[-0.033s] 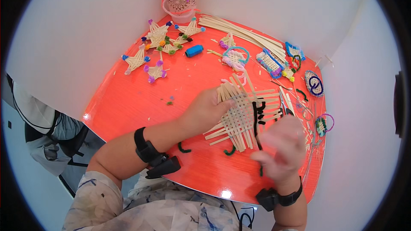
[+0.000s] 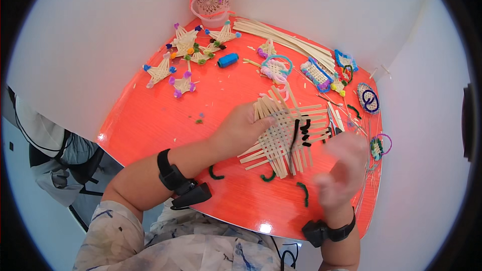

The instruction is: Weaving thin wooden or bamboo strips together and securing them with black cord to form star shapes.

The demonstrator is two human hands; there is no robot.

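Note:
My left hand is closed on the left edge of a woven mat of pale flat strips, its thumb lying on top. Loose strip ends stick out around the weave. A long black pipe cleaner runs down the mat's right part, with a shorter bent black piece beside it. To the right, my right hand is raised and blurred. Its thumb and curved fingers stand apart, and nothing shows between them. Scissors lie just beyond that hand, partly hidden.
Short green pipe cleaner pieces lie near the front edge of the red table. Woven stars, a blue thread spool, pale strips and small woven pieces lie farther back. A pink basket holds coloured pipe cleaners.
My right hand has shifted right, away from the mat, uncovering a green piece. The long black pipe cleaner's lower end has swung left. My left hand keeps its hold.

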